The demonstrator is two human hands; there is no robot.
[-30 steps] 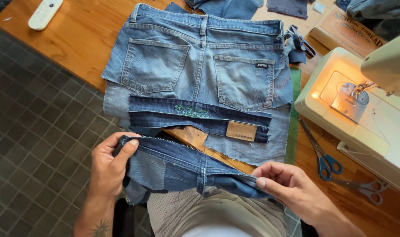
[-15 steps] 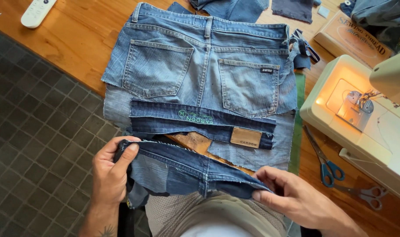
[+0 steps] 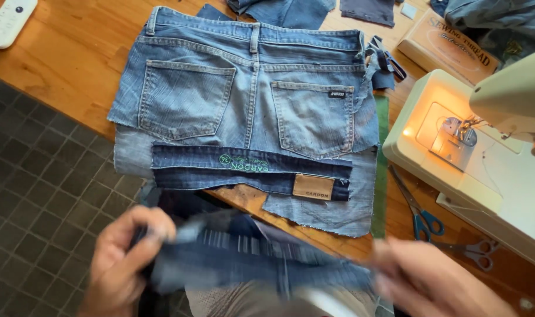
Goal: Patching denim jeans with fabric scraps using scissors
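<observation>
Both my hands hold a strip of dark blue denim (image 3: 261,264) stretched across my lap, blurred by motion. My left hand (image 3: 123,264) grips its left end and my right hand (image 3: 432,282) pinches its right end. Just beyond, on the wooden table (image 3: 73,76), lies the cut-off seat of a pair of light blue jeans (image 3: 250,94), back pockets up. A dark denim waistband (image 3: 250,167) with a tan leather patch (image 3: 311,186) lies across its lower edge.
A cream sewing machine (image 3: 485,158) with its lamp on stands at the right. Blue-handled scissors (image 3: 417,208) and grey-handled scissors (image 3: 473,252) lie in front of it. A white remote (image 3: 9,20) sits at far left; a cardboard box (image 3: 449,44) and denim scraps (image 3: 285,9) lie at the back. Dark tiled floor is at left.
Both hands have dropped lower and closer to me with the denim strip and are now blurred by fast movement. The view has shifted closer to the table.
</observation>
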